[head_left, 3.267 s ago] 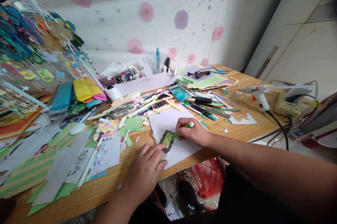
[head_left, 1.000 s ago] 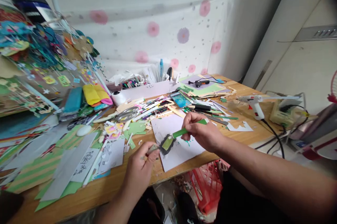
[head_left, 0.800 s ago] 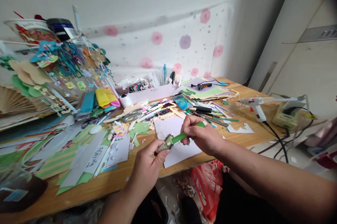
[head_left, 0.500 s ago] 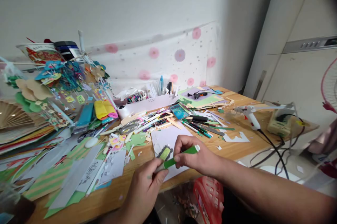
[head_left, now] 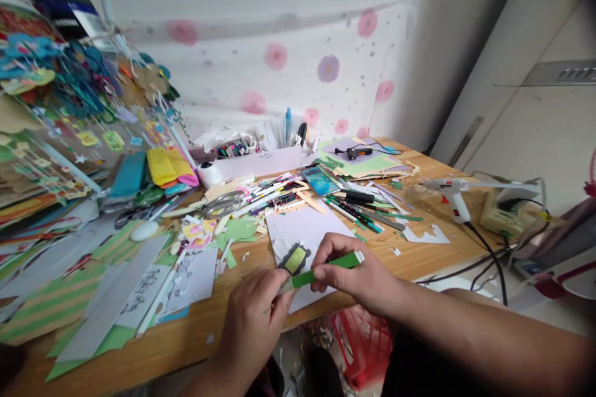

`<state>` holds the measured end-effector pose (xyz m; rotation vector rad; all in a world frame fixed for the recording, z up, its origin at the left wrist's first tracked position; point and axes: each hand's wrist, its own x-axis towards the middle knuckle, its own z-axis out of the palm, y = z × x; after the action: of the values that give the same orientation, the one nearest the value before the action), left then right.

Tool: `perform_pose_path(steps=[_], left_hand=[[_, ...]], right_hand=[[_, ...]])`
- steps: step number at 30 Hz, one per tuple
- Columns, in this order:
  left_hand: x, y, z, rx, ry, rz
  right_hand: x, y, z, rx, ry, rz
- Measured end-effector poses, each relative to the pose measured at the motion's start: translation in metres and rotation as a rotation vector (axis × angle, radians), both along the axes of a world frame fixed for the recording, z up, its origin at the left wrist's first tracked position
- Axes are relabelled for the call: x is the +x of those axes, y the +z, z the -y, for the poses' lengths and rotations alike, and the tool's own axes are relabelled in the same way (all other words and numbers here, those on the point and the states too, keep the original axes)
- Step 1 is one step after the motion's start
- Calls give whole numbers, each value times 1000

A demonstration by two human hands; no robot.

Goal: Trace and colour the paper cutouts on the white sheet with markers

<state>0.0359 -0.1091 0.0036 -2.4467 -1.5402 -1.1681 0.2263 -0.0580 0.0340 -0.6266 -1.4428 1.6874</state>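
Note:
A green marker pen (head_left: 303, 279) is held between my two hands above the front edge of the table. My right hand (head_left: 349, 266) is closed around its green barrel, and the white end sticks out past the fingers. My left hand (head_left: 254, 307) pinches the other, greyish end between thumb and fingers. Just behind the pen, a small dark-edged cutout with a green middle (head_left: 295, 259) lies on a pale sheet of paper (head_left: 298, 228). My left fingertips are close to the cutout; whether they touch it I cannot tell.
Pens and paper scraps crowd the wooden table (head_left: 382, 260), with scissors (head_left: 226, 203) among them. A white glue gun (head_left: 459, 198) stands on the right, a black one (head_left: 358, 152) at the back. Striped paper strips (head_left: 60, 297) lie left. A red basket (head_left: 365, 347) is below.
My view has shifted, so the left-hand items sit farther left and the wall cloth looks larger. The marker lies flatter between my hands, and more of the cutout shows. Both hands keep their grip.

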Motion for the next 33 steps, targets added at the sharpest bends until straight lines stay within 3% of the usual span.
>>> perform_pose_path(steps=[4, 7, 10, 15, 21, 24, 30, 33], left_hand=[[-17, 0, -18, -133, 33, -60], [-39, 2, -39, -258, 74, -135], [-56, 4, -59, -338, 76, -224], [-61, 7, -80, -425, -103, -418], [-60, 11, -104, -435, -255, -549], [-57, 31, -108, -439, -306, -561], [-39, 97, -91, -524, -483, -633], [-33, 112, -81, -598, -499, -647]], right_hand=[[2, -4, -18, 16, 0, 1], [12, -5, -38, 103, -155, -9], [23, -6, -52, 227, -218, 237], [29, -10, -59, 465, -112, 549], [31, -10, -67, 521, -121, 579], [30, -8, -70, 486, -130, 536], [23, -9, -71, 406, -116, 422], [18, -11, -68, 363, -60, 401]])
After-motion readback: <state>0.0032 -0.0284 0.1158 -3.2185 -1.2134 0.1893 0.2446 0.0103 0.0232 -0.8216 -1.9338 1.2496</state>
